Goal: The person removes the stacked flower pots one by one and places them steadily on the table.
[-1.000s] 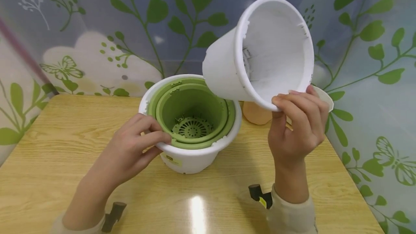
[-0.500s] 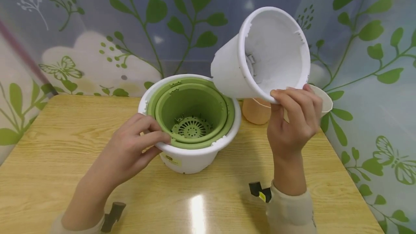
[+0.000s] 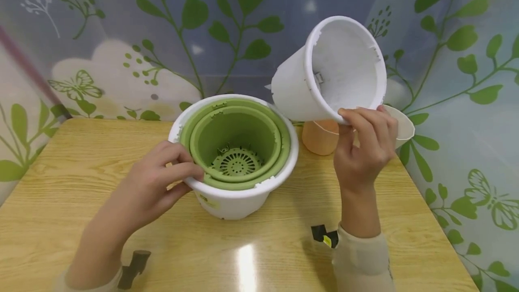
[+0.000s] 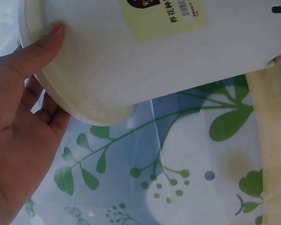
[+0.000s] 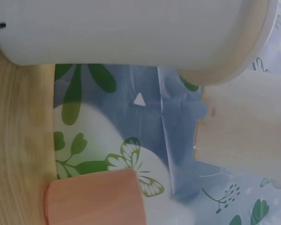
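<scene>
On the table stands a large white flowerpot [image 3: 233, 206] with two green flowerpots nested inside it. The inner green flowerpot [image 3: 239, 132] shows a slotted bottom. My left hand [image 3: 156, 184] grips the large pot's rim at its near left side. In the left wrist view the thumb [image 4: 51, 40] lies on the outer wall below the rim, beside a yellowish label [image 4: 166, 18]. To the right, my right hand [image 3: 365, 148] pinches the lower rim of a smaller white flowerpot [image 3: 293, 91]. That pot is held in the air, tilted, its mouth towards me. The right wrist view shows part of it [image 5: 243, 122].
An orange pot [image 3: 319, 141] stands on the table behind the raised white pot. A cream-coloured rim [image 3: 401, 125] shows behind my right hand. A leaf-patterned sheet [image 3: 121, 80] rises behind the table and along its right side.
The raised white pot has come down and slightly away from me, with my right hand. The large pot with the green pots has shifted slightly left, my left hand staying on its rim.
</scene>
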`<state>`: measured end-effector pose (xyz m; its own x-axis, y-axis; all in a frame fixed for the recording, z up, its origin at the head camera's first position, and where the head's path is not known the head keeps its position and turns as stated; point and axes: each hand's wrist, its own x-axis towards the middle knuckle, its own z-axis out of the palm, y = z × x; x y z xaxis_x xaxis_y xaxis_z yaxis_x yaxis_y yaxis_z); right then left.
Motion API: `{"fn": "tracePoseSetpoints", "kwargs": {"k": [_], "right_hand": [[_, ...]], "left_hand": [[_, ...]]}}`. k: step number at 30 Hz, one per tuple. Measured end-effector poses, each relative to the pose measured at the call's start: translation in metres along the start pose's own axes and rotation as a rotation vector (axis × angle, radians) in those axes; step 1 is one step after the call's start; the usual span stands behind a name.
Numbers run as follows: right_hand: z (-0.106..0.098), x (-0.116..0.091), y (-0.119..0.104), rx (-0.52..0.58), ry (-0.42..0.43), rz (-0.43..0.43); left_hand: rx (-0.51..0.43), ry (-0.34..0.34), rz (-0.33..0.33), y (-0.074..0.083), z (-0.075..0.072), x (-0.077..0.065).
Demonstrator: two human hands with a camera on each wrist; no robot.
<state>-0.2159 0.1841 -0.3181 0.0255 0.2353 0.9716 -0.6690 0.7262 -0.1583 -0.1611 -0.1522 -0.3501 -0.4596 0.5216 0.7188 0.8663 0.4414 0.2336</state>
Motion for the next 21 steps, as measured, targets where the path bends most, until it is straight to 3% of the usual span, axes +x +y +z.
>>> {"fn": "tracePoseSetpoints", "kwargs": {"k": [3, 10, 21], "right_hand": [[0.001, -0.004, 0.004, 0.000, -0.021, 0.013], [0.005, -0.016, 0.011, -0.011, -0.112, 0.024], [0.013, -0.039, 0.024, -0.010, -0.283, -0.003]], "left_hand": [[-0.031, -0.014, 0.008, -0.002, -0.006, -0.001], [-0.055, -0.089, -0.059, -0.001, -0.019, -0.005], [-0.115, -0.130, -0.085, -0.002, -0.029, -0.007]]}}
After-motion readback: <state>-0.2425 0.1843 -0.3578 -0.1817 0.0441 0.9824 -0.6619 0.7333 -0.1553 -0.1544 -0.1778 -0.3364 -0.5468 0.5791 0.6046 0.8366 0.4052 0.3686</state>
